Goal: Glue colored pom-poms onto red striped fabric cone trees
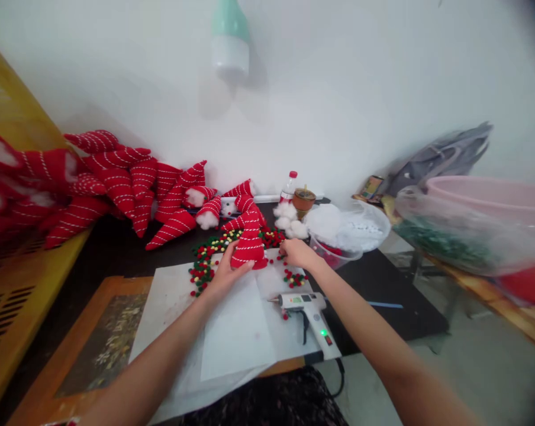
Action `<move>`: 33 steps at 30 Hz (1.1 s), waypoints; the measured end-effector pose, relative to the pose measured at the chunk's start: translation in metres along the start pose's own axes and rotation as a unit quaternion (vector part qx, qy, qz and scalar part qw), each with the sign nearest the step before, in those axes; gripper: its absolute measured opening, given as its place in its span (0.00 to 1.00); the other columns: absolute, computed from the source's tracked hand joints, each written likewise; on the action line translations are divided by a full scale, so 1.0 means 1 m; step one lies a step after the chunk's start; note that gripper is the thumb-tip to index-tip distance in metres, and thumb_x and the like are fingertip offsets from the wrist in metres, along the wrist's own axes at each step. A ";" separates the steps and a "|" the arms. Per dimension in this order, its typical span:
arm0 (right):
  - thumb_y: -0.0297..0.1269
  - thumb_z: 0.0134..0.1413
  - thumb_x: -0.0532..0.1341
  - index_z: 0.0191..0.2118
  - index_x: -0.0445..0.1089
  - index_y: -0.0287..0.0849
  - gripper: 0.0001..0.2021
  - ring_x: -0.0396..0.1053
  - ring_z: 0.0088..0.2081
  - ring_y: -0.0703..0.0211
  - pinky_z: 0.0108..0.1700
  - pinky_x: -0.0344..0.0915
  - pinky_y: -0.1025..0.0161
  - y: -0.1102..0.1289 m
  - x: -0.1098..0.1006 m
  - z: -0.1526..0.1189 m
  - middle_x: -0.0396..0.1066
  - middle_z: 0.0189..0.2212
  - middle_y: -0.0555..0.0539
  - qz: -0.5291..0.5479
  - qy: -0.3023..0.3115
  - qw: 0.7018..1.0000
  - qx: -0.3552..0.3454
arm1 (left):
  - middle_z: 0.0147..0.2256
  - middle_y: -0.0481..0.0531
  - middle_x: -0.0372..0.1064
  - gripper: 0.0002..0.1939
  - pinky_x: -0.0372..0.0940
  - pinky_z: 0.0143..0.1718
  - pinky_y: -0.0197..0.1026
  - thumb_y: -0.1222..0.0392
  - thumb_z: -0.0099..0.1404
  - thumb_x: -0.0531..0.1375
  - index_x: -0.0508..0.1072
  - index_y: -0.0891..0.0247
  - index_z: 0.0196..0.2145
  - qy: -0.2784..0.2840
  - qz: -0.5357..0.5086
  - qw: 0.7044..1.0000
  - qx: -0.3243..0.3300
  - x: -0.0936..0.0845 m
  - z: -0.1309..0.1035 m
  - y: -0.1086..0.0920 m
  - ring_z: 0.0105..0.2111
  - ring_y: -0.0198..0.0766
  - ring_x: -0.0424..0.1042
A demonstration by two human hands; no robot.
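Observation:
A red cone-shaped Christmas hat point(250, 245) with white stitched stripes stands over the white paper point(234, 331). My left hand point(228, 269) grips its lower left side, thumb along the bottom edge. To the right of the hat, my right hand point(297, 253) reaches among small pompoms point(274, 236) with its fingers pinched together; whatever is between the fingertips is hidden. More red, green and yellow pompoms point(200, 275) are scattered left of the hat. A small cluster of pompoms point(295, 278) lies below my right hand. The white glue gun point(309, 313), its green light on, rests on the paper nearby.
Red striped hats point(121, 189) are piled at the left, by a yellow crate point(41, 278). Behind the pompoms stand a red-capped bottle point(289, 188), a brown jar point(303, 201) and white fluff balls point(289, 220). A clear plastic tub point(338, 254) and pink basin point(493, 201) are right.

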State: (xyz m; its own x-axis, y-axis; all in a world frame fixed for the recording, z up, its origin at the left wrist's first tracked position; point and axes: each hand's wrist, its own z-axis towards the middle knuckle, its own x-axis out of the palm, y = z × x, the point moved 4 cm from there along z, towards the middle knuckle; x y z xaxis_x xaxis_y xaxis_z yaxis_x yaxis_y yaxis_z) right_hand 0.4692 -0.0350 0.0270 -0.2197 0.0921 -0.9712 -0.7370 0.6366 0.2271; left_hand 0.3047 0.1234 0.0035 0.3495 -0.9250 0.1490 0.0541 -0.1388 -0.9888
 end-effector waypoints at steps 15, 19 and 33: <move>0.26 0.59 0.63 0.42 0.80 0.38 0.09 0.78 0.39 0.58 0.43 0.67 0.68 0.030 -0.050 -0.008 0.82 0.39 0.45 0.048 -0.062 0.995 -0.059 | 0.58 0.63 0.72 0.53 0.71 0.54 0.48 0.39 0.49 0.74 0.58 0.61 0.65 0.000 0.003 1.000 0.004 -0.002 0.003 0.004 0.54 0.53 0.76; 0.23 0.54 0.65 0.38 0.82 0.39 0.09 0.78 0.39 0.55 0.42 0.66 0.67 0.029 -0.030 -0.005 0.83 0.37 0.44 0.033 -0.007 0.997 -0.074 | 0.57 0.63 0.73 0.53 0.72 0.52 0.48 0.39 0.50 0.74 0.58 0.60 0.66 -0.010 -0.002 1.000 0.006 -0.004 0.004 0.005 0.52 0.52 0.77; 0.24 0.59 0.61 0.45 0.78 0.38 0.11 0.78 0.40 0.57 0.46 0.71 0.63 0.029 -0.032 -0.004 0.81 0.40 0.44 0.115 -0.124 0.983 -0.074 | 0.57 0.63 0.73 0.54 0.71 0.54 0.50 0.39 0.49 0.73 0.57 0.61 0.67 0.001 0.005 1.000 0.008 -0.003 0.004 0.005 0.53 0.53 0.77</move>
State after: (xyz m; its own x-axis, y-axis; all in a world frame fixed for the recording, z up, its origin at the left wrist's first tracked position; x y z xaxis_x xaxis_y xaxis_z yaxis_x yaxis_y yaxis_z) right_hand 0.4529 -0.0225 0.0649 -0.2416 0.4164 -0.8765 -0.7755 0.4602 0.4323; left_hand 0.3075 0.1267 -0.0019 0.3486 -0.9270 0.1381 0.0658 -0.1227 -0.9903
